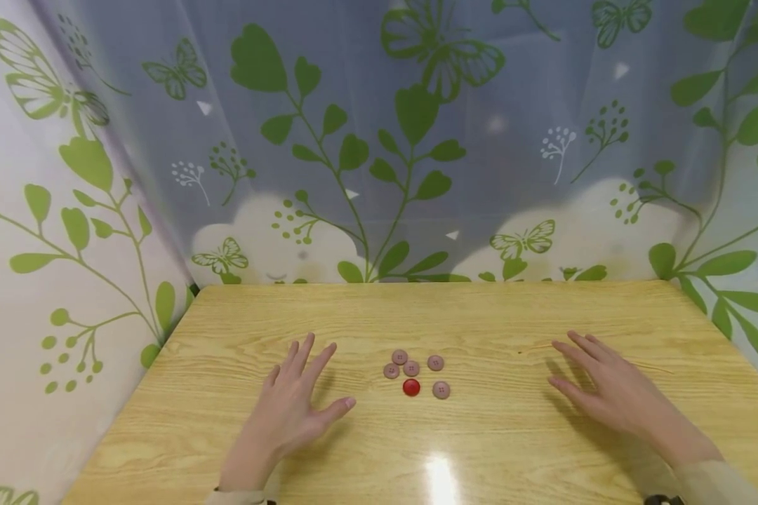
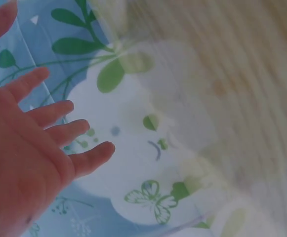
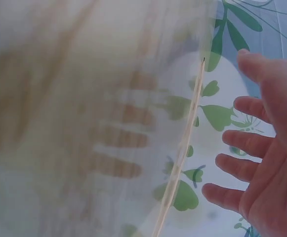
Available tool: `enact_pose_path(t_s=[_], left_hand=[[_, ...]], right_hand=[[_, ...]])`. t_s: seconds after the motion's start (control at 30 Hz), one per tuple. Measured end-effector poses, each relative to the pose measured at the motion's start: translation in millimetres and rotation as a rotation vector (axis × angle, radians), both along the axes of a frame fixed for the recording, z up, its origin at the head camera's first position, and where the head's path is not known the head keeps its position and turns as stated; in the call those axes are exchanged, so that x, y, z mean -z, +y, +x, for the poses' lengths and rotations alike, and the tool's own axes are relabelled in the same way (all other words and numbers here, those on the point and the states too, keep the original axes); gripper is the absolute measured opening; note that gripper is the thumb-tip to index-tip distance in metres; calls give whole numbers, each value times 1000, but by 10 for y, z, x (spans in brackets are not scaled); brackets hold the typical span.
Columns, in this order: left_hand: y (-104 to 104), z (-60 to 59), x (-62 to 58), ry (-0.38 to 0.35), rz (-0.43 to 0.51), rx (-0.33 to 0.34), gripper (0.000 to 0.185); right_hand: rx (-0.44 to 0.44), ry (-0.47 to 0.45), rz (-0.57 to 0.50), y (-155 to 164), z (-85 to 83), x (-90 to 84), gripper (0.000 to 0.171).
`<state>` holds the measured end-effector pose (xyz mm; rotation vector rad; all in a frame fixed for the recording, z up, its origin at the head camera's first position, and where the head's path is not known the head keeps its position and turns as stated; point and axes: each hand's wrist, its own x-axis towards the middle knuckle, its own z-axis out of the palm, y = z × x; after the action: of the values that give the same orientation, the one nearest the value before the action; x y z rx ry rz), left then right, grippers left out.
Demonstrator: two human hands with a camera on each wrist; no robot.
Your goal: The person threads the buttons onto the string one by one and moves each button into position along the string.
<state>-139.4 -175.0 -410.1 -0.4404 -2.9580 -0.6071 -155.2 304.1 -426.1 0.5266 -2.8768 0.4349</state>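
Observation:
Several dull pink buttons (image 1: 411, 368) with small holes lie flat in a loose group on the wooden table. One glossy red button (image 1: 411, 387) sits at the near side of that group, its top showing no clear holes. To the left of them, my left hand (image 1: 290, 412) is spread, thumb pointing toward the buttons, holding nothing. Well to their right, my right hand (image 1: 613, 389) is held with fingers extended, also holding nothing. Both wrist views show bare palms and straight fingers, and no buttons appear there.
The table (image 1: 328, 308) has a light wood grain and a bright glare spot near its front. A patterned curtain (image 1: 499, 154) with leaves and butterflies hangs behind the back edge and along both sides. A tiny dark mark (image 1: 520, 352) shows right of the buttons.

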Motion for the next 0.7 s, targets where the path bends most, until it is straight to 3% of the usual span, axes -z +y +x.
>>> enact_pose_path(t_s=[0.7], left_hand=[[603,-124,-73,-19,12,194,71]], right_hand=[[-158,57,40,-110,-307,-5,39]])
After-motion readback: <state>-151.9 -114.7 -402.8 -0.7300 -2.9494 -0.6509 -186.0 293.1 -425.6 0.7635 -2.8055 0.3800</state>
